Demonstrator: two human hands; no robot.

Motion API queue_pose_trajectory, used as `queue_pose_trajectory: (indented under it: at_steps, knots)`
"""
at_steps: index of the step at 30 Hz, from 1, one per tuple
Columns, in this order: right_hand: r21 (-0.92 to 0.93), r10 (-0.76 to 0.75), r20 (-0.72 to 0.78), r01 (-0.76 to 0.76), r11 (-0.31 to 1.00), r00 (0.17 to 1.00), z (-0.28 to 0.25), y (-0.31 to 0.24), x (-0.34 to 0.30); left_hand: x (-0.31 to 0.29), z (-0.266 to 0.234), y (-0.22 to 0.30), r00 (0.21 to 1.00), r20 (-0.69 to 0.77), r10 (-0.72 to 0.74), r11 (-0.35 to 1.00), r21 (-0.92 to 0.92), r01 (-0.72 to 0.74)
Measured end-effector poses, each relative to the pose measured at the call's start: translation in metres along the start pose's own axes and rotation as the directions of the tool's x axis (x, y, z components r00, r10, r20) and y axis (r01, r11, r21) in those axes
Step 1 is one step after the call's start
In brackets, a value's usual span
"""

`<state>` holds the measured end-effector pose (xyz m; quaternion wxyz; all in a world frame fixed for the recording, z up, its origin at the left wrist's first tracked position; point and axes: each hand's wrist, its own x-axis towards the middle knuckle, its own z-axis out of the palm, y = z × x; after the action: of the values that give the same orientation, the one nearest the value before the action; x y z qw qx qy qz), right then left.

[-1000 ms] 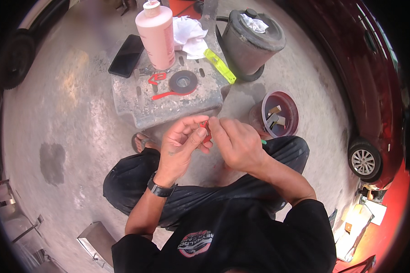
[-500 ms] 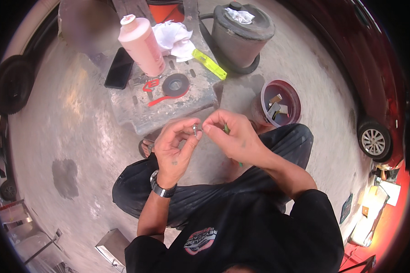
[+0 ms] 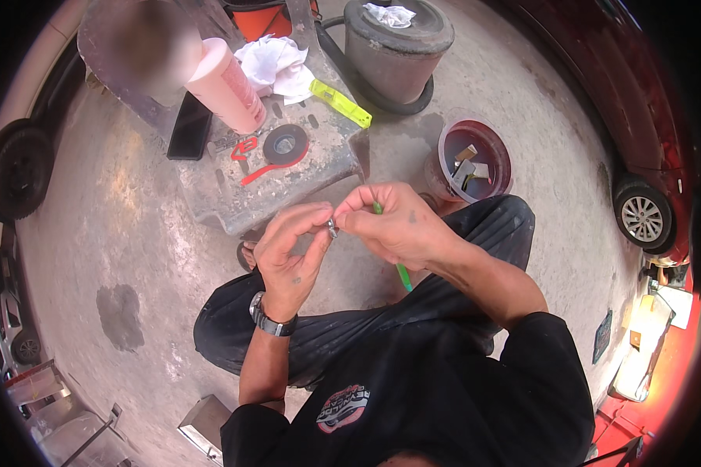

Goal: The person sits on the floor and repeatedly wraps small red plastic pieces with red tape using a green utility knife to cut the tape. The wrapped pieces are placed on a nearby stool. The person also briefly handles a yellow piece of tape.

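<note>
My left hand (image 3: 292, 257) pinches a small shiny chrome piece (image 3: 332, 229) between thumb and fingertips; its exact kind is too small to make out. Against that piece, the thumb and forefinger of my right hand (image 3: 405, 226) are pressed together. A slim green stick-like tool (image 3: 403, 279) is tucked in the right hand, its lower end poking out below the palm. Ahead, on a worn grey plastic seat (image 3: 234, 210), lie a roll of black tape with a red backing strip (image 3: 285, 145) and small red emblem pieces (image 3: 244, 148).
The seat also carries a pink bottle (image 3: 226, 86), a black phone (image 3: 188, 128), white cloth (image 3: 276, 66) and a yellow-green tool (image 3: 340, 103). Beyond stands a grey lidded bin (image 3: 397, 58). A dark red bucket (image 3: 502, 159) holds water and small blocks. A red car (image 3: 646, 140) is at right.
The right fingertips have come up against the chrome piece in the left hand. More of the green tool shows below the right palm. The view has shifted slightly.
</note>
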<state>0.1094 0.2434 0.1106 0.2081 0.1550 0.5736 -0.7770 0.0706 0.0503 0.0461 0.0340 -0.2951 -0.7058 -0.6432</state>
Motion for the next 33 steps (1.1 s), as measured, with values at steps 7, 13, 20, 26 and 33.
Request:
queue_pose_trajectory:
  at_steps: [7,13,20,26,33]
  knots:
    - [-0.004,0.021,0.026,-0.021,1.0,0.999,-0.004,0.002,0.003,-0.001,0.0,0.001,0.999,0.016,-0.04,0.999,-0.002,0.04]
    - [0.005,0.043,0.022,-0.043,0.999,0.999,-0.004,0.004,0.005,-0.002,0.0,0.0,0.999,0.016,-0.039,0.999,-0.01,0.04]
    - [-0.059,0.02,-0.023,-0.021,0.998,1.0,0.001,0.007,0.004,-0.009,0.005,-0.006,0.98,0.023,-0.197,0.944,-0.264,0.196]
    - [-0.044,0.0,-0.033,-0.002,0.999,0.999,0.004,-0.001,-0.002,-0.008,0.005,-0.006,0.977,0.011,-0.215,0.91,-0.362,0.204]
    - [0.128,0.014,0.029,-0.017,0.992,0.999,-0.002,0.009,0.004,-0.007,-0.002,-0.011,0.995,0.062,-0.078,0.993,-0.086,0.083]
